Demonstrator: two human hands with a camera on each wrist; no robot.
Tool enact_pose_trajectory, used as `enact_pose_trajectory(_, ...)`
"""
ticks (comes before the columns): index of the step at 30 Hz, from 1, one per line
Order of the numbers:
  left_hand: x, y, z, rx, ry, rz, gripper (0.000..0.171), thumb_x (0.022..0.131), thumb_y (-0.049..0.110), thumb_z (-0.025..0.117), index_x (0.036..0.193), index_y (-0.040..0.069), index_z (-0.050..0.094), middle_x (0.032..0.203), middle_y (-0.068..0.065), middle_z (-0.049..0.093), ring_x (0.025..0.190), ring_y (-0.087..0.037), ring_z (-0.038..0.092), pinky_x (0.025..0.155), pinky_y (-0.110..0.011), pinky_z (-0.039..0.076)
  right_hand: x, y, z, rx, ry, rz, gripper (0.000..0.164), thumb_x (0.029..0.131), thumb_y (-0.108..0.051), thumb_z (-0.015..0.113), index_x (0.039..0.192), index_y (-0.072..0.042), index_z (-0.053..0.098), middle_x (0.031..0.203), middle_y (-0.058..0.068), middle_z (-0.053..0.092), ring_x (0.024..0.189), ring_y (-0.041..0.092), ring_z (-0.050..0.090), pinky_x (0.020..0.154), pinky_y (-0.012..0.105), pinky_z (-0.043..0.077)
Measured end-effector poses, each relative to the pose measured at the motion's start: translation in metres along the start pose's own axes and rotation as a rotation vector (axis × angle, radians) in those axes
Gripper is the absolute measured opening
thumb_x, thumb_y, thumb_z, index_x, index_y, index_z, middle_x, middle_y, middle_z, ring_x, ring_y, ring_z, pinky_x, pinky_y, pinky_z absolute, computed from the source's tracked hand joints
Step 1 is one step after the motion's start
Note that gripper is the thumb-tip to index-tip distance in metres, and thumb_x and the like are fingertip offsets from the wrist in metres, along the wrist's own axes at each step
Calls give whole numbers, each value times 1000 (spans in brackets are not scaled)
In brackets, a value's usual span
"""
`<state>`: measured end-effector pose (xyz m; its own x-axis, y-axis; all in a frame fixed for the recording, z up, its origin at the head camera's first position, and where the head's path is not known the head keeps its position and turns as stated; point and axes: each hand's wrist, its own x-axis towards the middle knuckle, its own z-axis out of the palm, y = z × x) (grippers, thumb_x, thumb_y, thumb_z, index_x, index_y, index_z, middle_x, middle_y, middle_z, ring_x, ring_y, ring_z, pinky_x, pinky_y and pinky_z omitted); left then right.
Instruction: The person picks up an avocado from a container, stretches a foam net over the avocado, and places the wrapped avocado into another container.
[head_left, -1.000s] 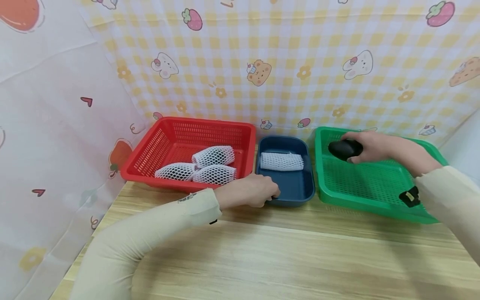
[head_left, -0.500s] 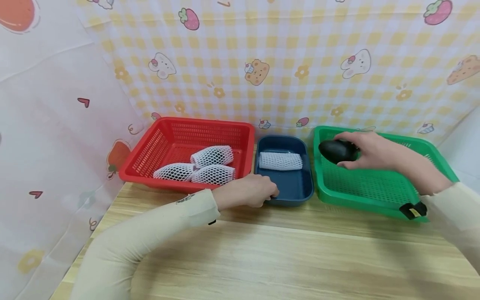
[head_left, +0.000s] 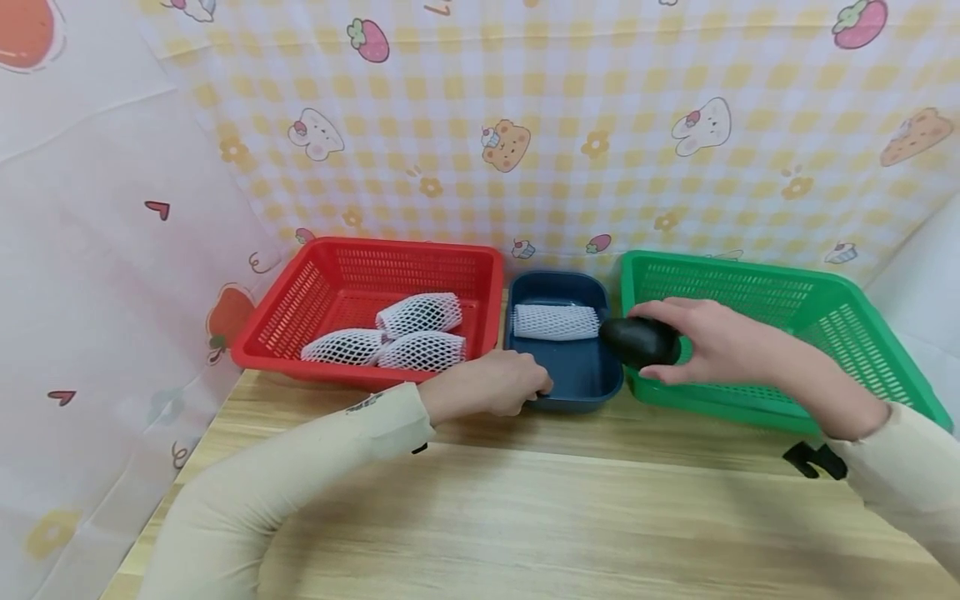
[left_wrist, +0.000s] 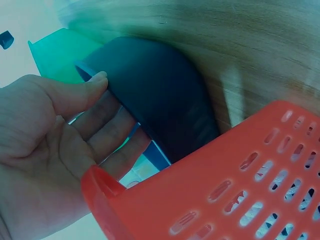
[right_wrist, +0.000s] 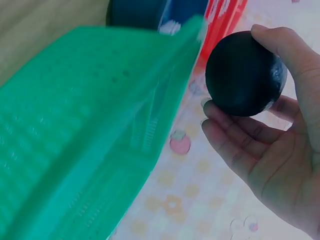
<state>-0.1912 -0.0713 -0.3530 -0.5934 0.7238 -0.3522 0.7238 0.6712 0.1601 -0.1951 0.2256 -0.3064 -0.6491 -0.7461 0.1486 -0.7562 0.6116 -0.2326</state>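
My right hand (head_left: 716, 337) grips a black avocado (head_left: 639, 342), thumb on one side and fingers on the other. In the head view the avocado overlaps the left rim of the green basket (head_left: 738, 400) and the right edge of the dark blue tub (head_left: 573, 383). The right wrist view shows the avocado (right_wrist: 245, 74) held above the basket's rim. My left hand (head_left: 506, 382) pinches the tub's near left rim; in the left wrist view its thumb lies on the outside, fingers inside. A white foam net sleeve (head_left: 557, 322) lies in the tub.
On the left stands a red basket (head_left: 375, 250) with several dark, net-sleeved fruits (head_left: 422, 352) inside. The wooden table (head_left: 510, 517) extends in front of the containers. A patterned cloth (head_left: 450, 100) hangs close behind them.
My right hand has carried the avocado leftward, from over the green basket to its left rim beside the blue tub. My left hand keeps its hold on the tub.
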Motion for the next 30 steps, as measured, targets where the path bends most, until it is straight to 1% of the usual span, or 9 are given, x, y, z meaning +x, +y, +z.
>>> enact_pose_trajectory(4, -1, -1, 0, -9, 1, -2, 47, 89, 12, 80, 134, 17, 68, 114, -1, 69, 95, -15, 62, 82, -28, 55, -1, -14, 7, 18, -5, -14, 63, 82, -31, 86, 135, -9, 58, 113, 5, 64, 83, 10, 58, 62, 29, 51)
enact_pose_trajectory(8, -2, -1, 0, -22, 6, -1, 49, 87, 12, 81, 134, 16, 68, 116, -1, 69, 97, -16, 64, 84, -30, 56, -3, -26, 16, 43, -24, -24, 65, 84, -32, 85, 137, -7, 57, 116, 6, 63, 82, 8, 59, 63, 28, 52)
enact_pose_trajectory(14, -1, -1, 1, -46, 14, -2, 46, 88, 12, 81, 133, 16, 69, 114, 0, 70, 93, -15, 64, 83, -31, 56, -7, -43, 30, 73, -80, -20, 68, 88, -43, 80, 140, -8, 55, 120, 6, 63, 85, 8, 60, 67, 27, 53)
enact_pose_trajectory(17, -1, -1, 0, -45, 6, 3, 46, 89, 12, 80, 134, 15, 68, 115, -1, 70, 94, -15, 64, 83, -31, 56, -10, -53, 37, 69, -106, -36, 67, 89, -45, 78, 140, -8, 56, 117, 3, 61, 83, 6, 58, 66, 27, 52)
enact_pose_trajectory(22, 0, 0, -1, -44, -1, -15, 49, 89, 11, 80, 135, 16, 67, 117, -1, 69, 97, -15, 64, 85, -31, 56, -14, -66, 52, 96, -170, -48, 64, 89, -43, 79, 140, -10, 57, 109, -3, 58, 82, 6, 55, 66, 26, 51)
enact_pose_trajectory(25, 0, 0, -1, -36, -2, -14, 48, 89, 9, 79, 135, 15, 67, 118, -1, 69, 98, -15, 64, 85, -31, 55, -16, -68, 62, 105, -226, -40, 65, 90, -45, 77, 140, -10, 57, 112, -2, 60, 86, 8, 58, 70, 29, 53)
enact_pose_trajectory(27, 0, 1, -1, -32, -1, -8, 46, 90, 9, 78, 135, 15, 68, 119, -1, 69, 99, -15, 64, 85, -31, 55, -16, -68, 69, 99, -265, -32, 66, 90, -46, 77, 140, -8, 57, 118, 3, 62, 92, 13, 62, 75, 34, 55)
enact_pose_trajectory(30, 0, 2, 0, -22, -1, -1, 44, 92, 7, 75, 134, 15, 68, 120, -1, 69, 101, -15, 65, 86, -31, 55, -16, -66, 78, 91, -319, -25, 69, 91, -46, 76, 142, -5, 56, 125, 10, 62, 100, 19, 64, 81, 39, 56)
